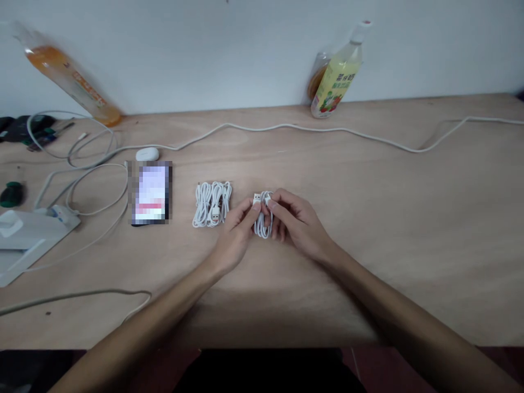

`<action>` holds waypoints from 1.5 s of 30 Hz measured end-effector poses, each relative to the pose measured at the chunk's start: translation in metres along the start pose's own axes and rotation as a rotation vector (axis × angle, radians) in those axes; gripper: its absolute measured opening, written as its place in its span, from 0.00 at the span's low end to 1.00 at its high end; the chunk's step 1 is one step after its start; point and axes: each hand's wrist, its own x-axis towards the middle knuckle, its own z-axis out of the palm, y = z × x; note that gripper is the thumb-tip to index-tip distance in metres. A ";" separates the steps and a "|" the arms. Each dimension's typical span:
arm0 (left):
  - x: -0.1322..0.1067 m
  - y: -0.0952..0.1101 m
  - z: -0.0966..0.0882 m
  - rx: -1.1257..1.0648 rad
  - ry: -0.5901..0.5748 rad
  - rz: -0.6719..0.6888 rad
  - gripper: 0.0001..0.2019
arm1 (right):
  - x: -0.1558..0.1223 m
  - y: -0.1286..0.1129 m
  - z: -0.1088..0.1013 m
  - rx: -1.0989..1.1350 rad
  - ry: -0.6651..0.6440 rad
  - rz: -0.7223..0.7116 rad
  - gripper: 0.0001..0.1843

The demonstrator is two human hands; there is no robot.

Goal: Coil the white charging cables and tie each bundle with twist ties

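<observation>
Centrally, one coiled white cable (262,229) is pinched above the table (368,218) between the thumbs and curled fingers of two nearly closed hands, the left hand (237,232) and the right hand (301,221). Just left, more smooth, looped cables (203,204) are laid side by side on the wood; their exact number cannot be told. Two plastic bottles (336,82) are placed by the wall (204,54), and one glossy, rounded case (147,154) is set beside one rectangular phone (151,191).

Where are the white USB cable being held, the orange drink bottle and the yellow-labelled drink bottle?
Held white USB cable (262,226): head view, on its coiled loops.
Orange drink bottle (69,77): head view, on the middle of its body.
Yellow-labelled drink bottle (337,80): head view, on its label.
</observation>
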 end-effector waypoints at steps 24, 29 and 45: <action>0.000 0.000 0.000 0.036 0.002 -0.003 0.18 | 0.000 0.000 0.001 0.020 0.003 -0.013 0.21; 0.000 0.000 -0.001 0.067 0.016 0.006 0.20 | 0.000 -0.001 0.001 0.021 -0.007 -0.014 0.20; -0.001 -0.003 -0.003 0.116 0.021 0.020 0.20 | 0.000 0.000 0.001 0.014 -0.004 -0.017 0.21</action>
